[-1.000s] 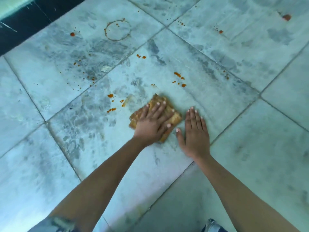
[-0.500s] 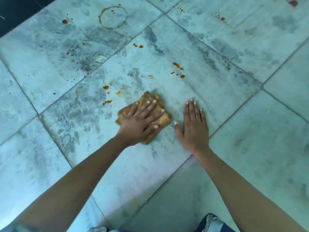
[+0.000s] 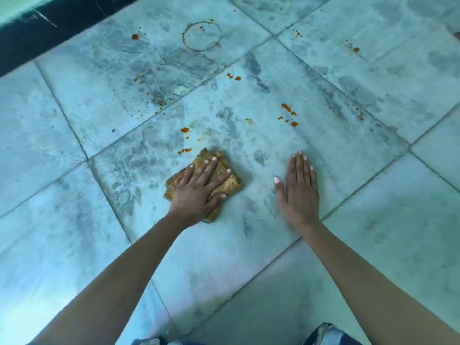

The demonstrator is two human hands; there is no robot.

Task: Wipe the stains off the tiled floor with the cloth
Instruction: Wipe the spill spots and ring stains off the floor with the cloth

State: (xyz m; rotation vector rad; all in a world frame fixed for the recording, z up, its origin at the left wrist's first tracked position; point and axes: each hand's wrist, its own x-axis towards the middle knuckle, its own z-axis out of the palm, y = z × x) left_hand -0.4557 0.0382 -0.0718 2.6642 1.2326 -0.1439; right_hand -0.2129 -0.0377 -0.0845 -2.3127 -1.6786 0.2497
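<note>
The nearest orange drops (image 3: 184, 150) lie just ahead of the left grip (image 3: 199, 188) and slightly to its left, right beside the far corner of the folded ochre cloth (image 3: 230, 182). A larger spatter (image 3: 288, 113) sits farther ahead, to the right. The left grip is nearer both. Its fingers are spread flat, pressing the cloth onto the tiled floor (image 3: 74, 220). The right grip (image 3: 300, 185) is flat, holds nothing, and rests on the tile alongside.

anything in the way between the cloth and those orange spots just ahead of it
Nothing visible: only bare tile lies between the cloth and the nearest spots. The left hand presses it flat.
</note>
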